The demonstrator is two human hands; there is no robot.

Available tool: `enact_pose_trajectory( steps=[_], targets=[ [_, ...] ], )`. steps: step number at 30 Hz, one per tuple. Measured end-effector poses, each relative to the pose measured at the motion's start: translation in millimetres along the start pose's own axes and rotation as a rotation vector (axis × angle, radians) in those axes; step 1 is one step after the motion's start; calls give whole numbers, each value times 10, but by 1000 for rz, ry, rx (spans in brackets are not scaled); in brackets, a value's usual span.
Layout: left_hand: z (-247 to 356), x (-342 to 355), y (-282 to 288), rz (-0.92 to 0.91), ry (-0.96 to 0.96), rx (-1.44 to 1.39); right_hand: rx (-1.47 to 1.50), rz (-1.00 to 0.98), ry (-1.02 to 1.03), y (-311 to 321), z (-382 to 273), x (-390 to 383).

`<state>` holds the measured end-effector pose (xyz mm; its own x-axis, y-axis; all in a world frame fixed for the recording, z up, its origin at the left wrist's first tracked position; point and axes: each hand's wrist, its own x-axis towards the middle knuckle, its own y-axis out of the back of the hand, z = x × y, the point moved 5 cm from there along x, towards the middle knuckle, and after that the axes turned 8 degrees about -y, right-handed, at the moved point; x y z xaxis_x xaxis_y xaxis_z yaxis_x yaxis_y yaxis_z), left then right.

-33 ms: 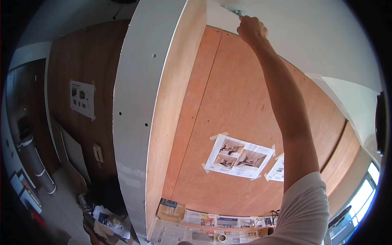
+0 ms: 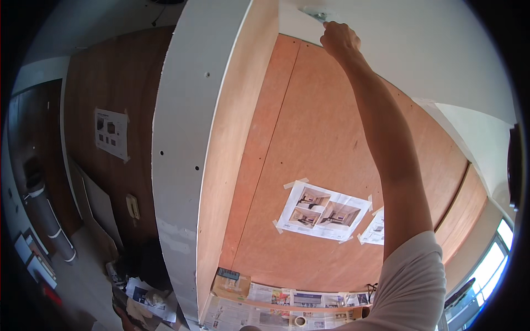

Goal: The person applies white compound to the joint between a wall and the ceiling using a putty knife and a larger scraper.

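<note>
My right hand [image 2: 340, 39] is raised high to the white ceiling [image 2: 408, 44], its fingers closed. At its fingertips is a small flat, shiny greenish-grey piece [image 2: 316, 14], like a thin blade, lying against the ceiling close to the top edge of the wood panel wall [image 2: 326, 127]. The hand hides most of what it grips, so the exact kind cannot be made out. My bare forearm and light sleeve [image 2: 411, 270] cross in front of the panel wall. My left hand is out of view.
A grey-white board column [image 2: 190, 121] with screw holes stands left of the panel. Printed sheets [image 2: 323, 212] are taped to the wood. Below, newspaper [image 2: 232, 314] covers a ledge bearing a cup [image 2: 300, 321] and a small box [image 2: 232, 284]. A window [image 2: 491, 265] is at right.
</note>
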<state>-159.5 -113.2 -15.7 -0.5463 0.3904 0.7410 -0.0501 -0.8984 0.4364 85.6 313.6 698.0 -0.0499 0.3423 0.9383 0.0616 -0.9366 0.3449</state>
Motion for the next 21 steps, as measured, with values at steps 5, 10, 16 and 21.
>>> enact_pose_trajectory(
  steps=[5,10,16,21],
  targets=[
    [26,-24,100,-83,333,-117,-24,37,-31,-274,214,35],
    [21,53,-102,-7,287,-307,13,-13,-106,-409,553,112],
    [125,200,-393,-45,312,-506,257,163,-105,-716,770,-747],
    [411,326,-703,-133,403,-837,796,91,-107,-986,746,-2695]
  ],
)
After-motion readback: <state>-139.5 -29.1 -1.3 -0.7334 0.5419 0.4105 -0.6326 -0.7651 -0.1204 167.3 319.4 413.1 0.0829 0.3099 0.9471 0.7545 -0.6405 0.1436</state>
